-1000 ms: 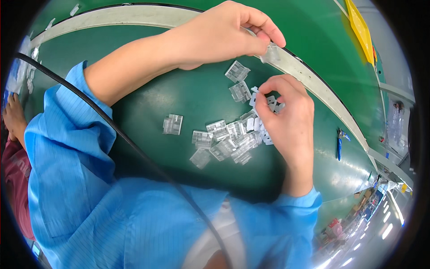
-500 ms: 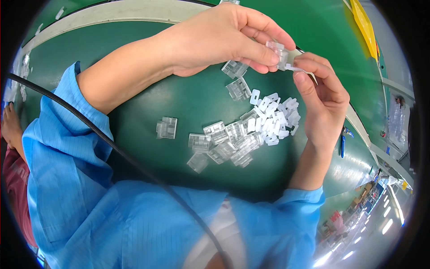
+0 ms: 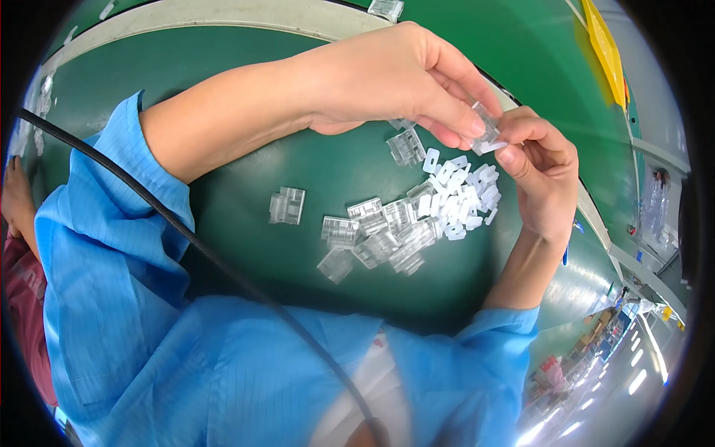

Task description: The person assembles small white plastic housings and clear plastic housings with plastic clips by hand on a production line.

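Above the far right of the work surface, my left hand (image 3: 387, 82) pinches a clear plastic housing (image 3: 484, 119) between thumb and fingers. My right hand (image 3: 550, 171) meets it from the right, thumb and forefinger closed on a small white plastic tab (image 3: 490, 147) that touches the housing's lower end. Whether the tab sits inside it I cannot tell. Just below the hands lies a heap of white tabs (image 3: 465, 197), some with a slot. Several clear housings (image 3: 377, 247) are piled left of the heap. One housing (image 3: 287, 205) lies apart; another (image 3: 406, 147) rests under my left hand.
The green tabletop (image 3: 246, 261) has a pale raised edge (image 3: 223, 18) at the back. A clear housing (image 3: 386, 9) stands beyond it. A black cable (image 3: 201, 249) crosses over my left sleeve. Another person's arm (image 3: 18, 197) shows at the far left.
Both hands have come slightly nearer, and the housing has tilted. The white tab has been brought against its lower end. The whole view has shifted a little.
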Action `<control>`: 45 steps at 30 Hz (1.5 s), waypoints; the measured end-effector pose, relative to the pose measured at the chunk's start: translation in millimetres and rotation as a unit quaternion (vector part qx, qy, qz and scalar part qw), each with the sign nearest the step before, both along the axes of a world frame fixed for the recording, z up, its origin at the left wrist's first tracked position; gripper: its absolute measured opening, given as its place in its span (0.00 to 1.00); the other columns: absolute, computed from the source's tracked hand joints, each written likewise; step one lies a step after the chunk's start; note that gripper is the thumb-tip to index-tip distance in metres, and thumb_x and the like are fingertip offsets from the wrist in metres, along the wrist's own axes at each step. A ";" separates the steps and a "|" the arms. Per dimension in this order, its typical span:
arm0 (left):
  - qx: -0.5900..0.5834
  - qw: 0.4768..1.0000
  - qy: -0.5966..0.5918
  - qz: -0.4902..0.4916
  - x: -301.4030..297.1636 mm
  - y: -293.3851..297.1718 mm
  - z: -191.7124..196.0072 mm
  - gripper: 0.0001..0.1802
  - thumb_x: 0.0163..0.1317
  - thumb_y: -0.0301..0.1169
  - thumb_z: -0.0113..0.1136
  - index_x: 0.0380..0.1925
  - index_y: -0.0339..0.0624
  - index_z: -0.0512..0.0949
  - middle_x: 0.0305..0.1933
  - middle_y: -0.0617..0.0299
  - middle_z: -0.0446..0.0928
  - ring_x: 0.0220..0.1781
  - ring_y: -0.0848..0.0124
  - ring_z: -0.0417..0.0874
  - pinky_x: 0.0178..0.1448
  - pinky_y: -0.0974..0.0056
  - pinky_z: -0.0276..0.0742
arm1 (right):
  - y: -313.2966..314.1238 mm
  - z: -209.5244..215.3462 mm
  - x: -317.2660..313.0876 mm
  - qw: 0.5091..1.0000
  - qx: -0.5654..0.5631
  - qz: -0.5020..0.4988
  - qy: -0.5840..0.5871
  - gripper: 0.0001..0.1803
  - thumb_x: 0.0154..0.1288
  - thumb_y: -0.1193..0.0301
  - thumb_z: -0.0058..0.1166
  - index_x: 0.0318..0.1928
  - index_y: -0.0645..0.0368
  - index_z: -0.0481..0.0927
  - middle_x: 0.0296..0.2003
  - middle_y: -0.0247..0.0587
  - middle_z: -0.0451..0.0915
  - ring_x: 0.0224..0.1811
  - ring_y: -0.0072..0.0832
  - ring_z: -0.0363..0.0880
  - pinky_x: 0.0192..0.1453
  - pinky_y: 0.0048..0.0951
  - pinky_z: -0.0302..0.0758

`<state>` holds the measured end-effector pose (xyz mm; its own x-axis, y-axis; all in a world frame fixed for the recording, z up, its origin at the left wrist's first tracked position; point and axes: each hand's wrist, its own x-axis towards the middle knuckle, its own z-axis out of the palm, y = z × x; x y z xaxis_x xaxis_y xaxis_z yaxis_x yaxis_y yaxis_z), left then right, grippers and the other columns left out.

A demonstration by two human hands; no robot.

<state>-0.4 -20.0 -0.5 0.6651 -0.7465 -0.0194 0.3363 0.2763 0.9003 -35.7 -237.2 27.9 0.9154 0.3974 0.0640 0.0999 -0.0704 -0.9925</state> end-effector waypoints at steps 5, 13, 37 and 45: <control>0.011 1.000 0.020 0.004 -1.4 0.3 1.1 0.13 0.53 0.26 0.61 0.39 0.32 0.78 0.33 0.57 0.79 0.36 0.72 0.80 0.46 0.71 0.77 | -2.1 1.2 2.1 0.997 0.005 0.030 0.077 0.07 0.52 0.83 0.59 0.33 0.68 0.76 0.33 0.36 0.75 0.33 0.19 0.72 0.39 0.19 0.70; 0.012 0.998 0.053 0.008 -3.5 -2.0 -1.9 0.13 0.53 0.24 0.61 0.39 0.29 0.77 0.33 0.54 0.78 0.36 0.71 0.81 0.45 0.70 0.78 | 10.0 8.1 -7.7 0.998 -0.038 -0.025 0.046 0.07 0.53 0.84 0.58 0.34 0.68 0.76 0.32 0.36 0.76 0.33 0.19 0.74 0.37 0.17 0.72; -0.013 0.995 0.057 0.086 -12.0 -3.4 0.3 0.11 0.52 0.24 0.61 0.36 0.31 0.77 0.31 0.57 0.78 0.34 0.72 0.80 0.43 0.70 0.78 | 37.0 9.2 -29.0 0.982 -0.038 -0.178 0.055 0.08 0.55 0.80 0.59 0.35 0.69 0.75 0.30 0.38 0.77 0.28 0.20 0.75 0.32 0.18 0.75; 0.021 0.996 0.068 0.049 -11.7 0.1 7.0 0.10 0.52 0.24 0.62 0.35 0.32 0.78 0.31 0.58 0.78 0.33 0.73 0.80 0.42 0.70 0.77 | 25.4 13.8 -22.4 0.991 -0.032 -0.106 0.078 0.08 0.53 0.83 0.59 0.34 0.69 0.75 0.30 0.39 0.77 0.29 0.21 0.76 0.35 0.19 0.76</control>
<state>-12.0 -19.9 6.5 0.7236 -0.6749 -0.1447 0.4295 0.2761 0.8598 -58.2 -211.8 41.7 0.9756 0.1930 -0.1046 -0.0789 -0.1361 -0.9875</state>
